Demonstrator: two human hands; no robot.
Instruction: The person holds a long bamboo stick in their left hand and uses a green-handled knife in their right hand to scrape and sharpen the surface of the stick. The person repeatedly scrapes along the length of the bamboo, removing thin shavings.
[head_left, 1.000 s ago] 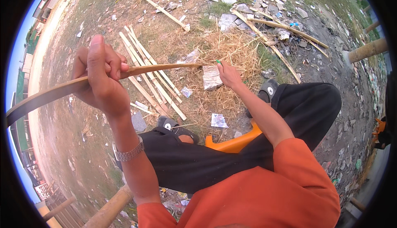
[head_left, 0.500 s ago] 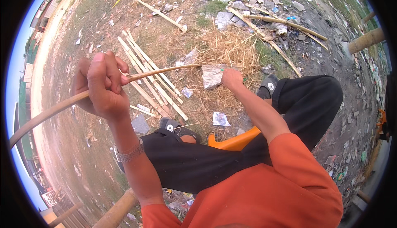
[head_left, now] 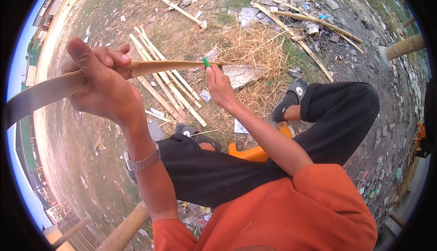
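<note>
My left hand (head_left: 102,85) is closed around a long split bamboo strip (head_left: 164,66) that runs from the far left edge across to the centre, held up above the ground. My right hand (head_left: 219,87) grips a small tool with a green handle (head_left: 205,62), set against the strip's upper edge a little right of my left hand. A metal watch (head_left: 142,162) sits on my left wrist. I sit on an orange stool (head_left: 252,151) with my legs in black trousers (head_left: 337,114) and dark slippers.
A bundle of cut bamboo strips (head_left: 166,85) lies on the ground under the held strip. Dry straw (head_left: 255,51) and paper scraps lie behind my right hand. More bamboo poles (head_left: 314,21) and rubble litter the far ground. A thick pole (head_left: 403,46) stands at right.
Both hands rose and came closer to the camera. My right hand moved left along the strip toward my left hand, and the green-handled tool came into view.
</note>
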